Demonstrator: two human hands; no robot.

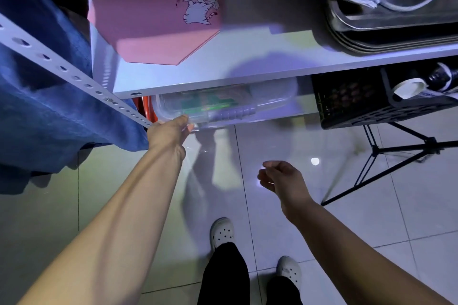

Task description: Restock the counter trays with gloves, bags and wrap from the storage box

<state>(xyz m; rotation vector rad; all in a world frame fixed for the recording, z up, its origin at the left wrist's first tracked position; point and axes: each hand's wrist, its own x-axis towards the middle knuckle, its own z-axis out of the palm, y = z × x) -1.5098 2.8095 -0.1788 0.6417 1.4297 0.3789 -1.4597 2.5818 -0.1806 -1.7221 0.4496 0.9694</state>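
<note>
While the left hand (169, 131) grips the box (223, 106), lying 9-to-3 o'clock, the farther right hand (282, 178) hangs empty, loosely curled, box at its 11.

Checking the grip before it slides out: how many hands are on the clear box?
1. The left hand grips the clear box at its front-left corner, under the shelf; the right hand hangs empty above the floor.

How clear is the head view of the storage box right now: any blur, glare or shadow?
Head view: dim, bluish light; the storage box under the shelf is motion-blurred, its contents only green smears; the left hand gripping its corner is fairly sharp; a small glare spot sits on the floor tiles.
</note>
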